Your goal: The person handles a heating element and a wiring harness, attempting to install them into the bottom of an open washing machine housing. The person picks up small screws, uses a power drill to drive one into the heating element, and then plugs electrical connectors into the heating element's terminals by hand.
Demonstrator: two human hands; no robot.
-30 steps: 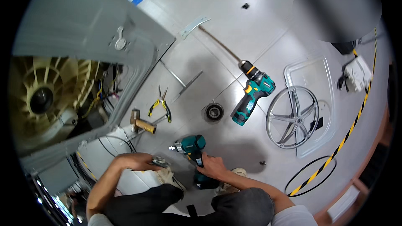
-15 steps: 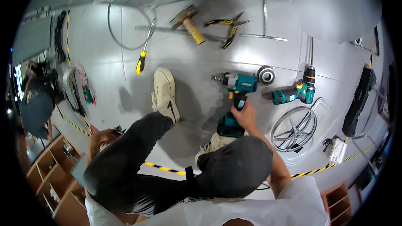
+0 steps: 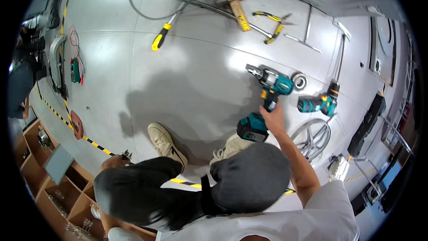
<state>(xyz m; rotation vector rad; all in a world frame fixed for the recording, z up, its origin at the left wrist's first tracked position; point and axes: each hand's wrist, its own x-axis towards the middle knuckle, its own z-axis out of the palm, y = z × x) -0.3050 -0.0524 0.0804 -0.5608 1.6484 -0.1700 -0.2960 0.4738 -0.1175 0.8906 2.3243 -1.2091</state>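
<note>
My right hand (image 3: 273,118) is wrapped round the grip of a teal and black cordless impact wrench (image 3: 276,81), with its silver nose pointing to the far left. The wrench's big battery base is beside my right shoe (image 3: 229,148). A metal bearing ring (image 3: 299,81) stands close to the tool's rear end. Partly behind my left knee, my left hand (image 3: 114,162) is closed round a small dark metal piece (image 3: 127,155), whose kind I cannot make out. My left shoe (image 3: 167,143) is flat on the grey floor.
Farther off lie a yellow-black screwdriver (image 3: 161,37), a hammer (image 3: 240,12) and pliers (image 3: 277,26). To the right are a second teal drill (image 3: 322,102) and a spoked metal wheel (image 3: 314,138). A wooden compartment box (image 3: 39,192) stands at the left, near a red-brown object (image 3: 76,125).
My view has turned, moving the floor tools in the picture. My left foot has drawn back beside the right one. The right hand keeps hold of the impact wrench.
</note>
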